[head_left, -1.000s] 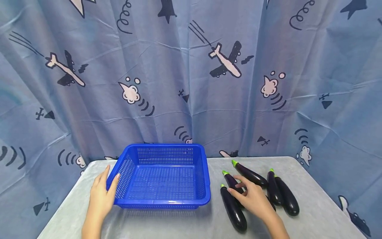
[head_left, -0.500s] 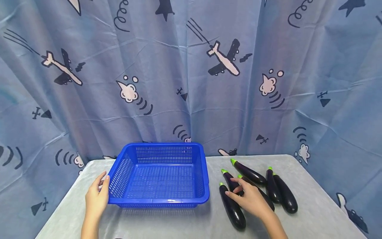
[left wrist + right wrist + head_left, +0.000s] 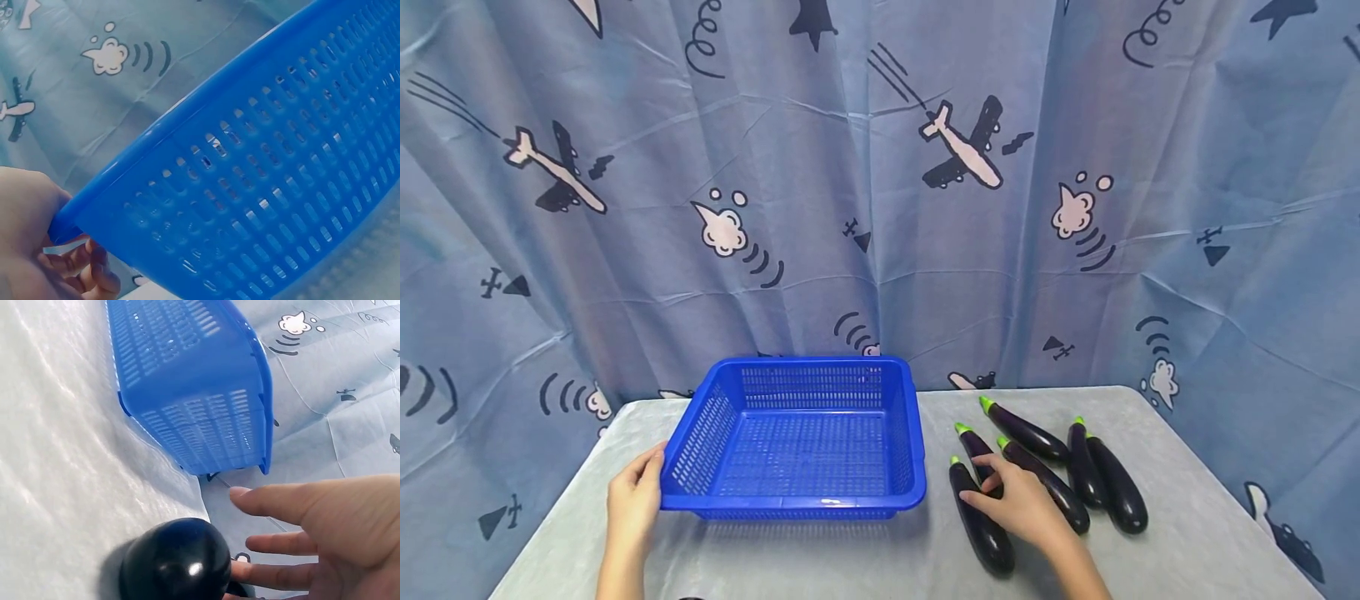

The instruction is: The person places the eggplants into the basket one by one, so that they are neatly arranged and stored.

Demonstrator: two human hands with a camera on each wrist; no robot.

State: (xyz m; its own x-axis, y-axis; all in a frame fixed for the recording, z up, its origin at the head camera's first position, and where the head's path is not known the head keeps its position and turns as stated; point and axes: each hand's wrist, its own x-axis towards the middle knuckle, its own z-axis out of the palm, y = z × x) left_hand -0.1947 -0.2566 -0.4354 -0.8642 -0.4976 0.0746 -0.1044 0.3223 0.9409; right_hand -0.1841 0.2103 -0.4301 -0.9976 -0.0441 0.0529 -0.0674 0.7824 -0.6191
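My left hand (image 3: pixel 634 500) holds the near left corner of a blue plastic basket (image 3: pixel 812 502); in the left wrist view its fingers (image 3: pixel 100 275) curl below the rim. Nothing lies inside the basket. My right hand (image 3: pixel 1018 504) is over the left part of a group of dark purple eggplants, thumb and fingers spread. Its thumb overlaps the nearest eggplant (image 3: pixel 988 542), and its fingertips are at the eggplant behind it (image 3: pixel 973 446). A third eggplant (image 3: pixel 1067 500) lies just right of the hand. The right wrist view shows a rounded eggplant end (image 3: pixel 178 559) below the loose fingers.
Further eggplants lie at the back (image 3: pixel 1026 433) and right (image 3: pixel 1120 492) of the pale table (image 3: pixel 820 567). A blue curtain (image 3: pixel 880 208) printed with airplanes hangs behind. A small dark edge (image 3: pixel 691 597) shows at the bottom of the head view.
My left hand has moved left and down along the basket's side to its near corner and taken hold there. My right hand has shifted slightly left and toward me, uncovering the third eggplant.
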